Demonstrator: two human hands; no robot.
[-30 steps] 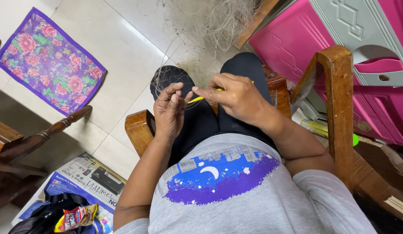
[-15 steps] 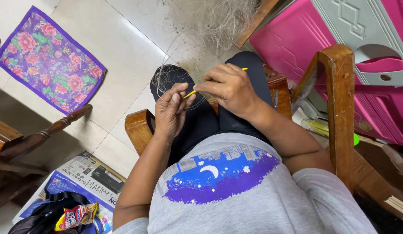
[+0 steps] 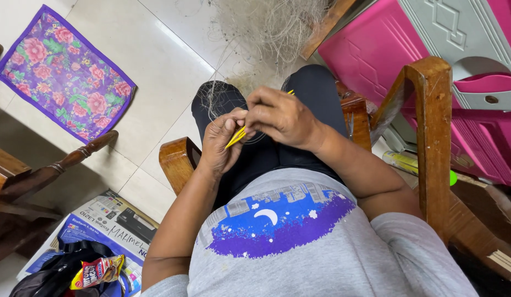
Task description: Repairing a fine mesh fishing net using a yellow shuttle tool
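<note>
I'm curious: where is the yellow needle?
In the head view, the yellow needle sits mid-frame above the lap, between the left hand and right hand.

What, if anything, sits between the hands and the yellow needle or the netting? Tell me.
Nothing visible does. The right hand already grips the yellow needle, whose tip lies against the left hand. The fine netting runs straight down to both hands over the lap.

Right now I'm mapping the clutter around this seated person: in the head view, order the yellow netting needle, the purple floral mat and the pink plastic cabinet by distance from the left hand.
1. Yellow netting needle: touching the left hand, between both hands.
2. Purple floral mat: on the floor, upper left.
3. Pink plastic cabinet: upper right, beyond the wooden chair arm.
</note>
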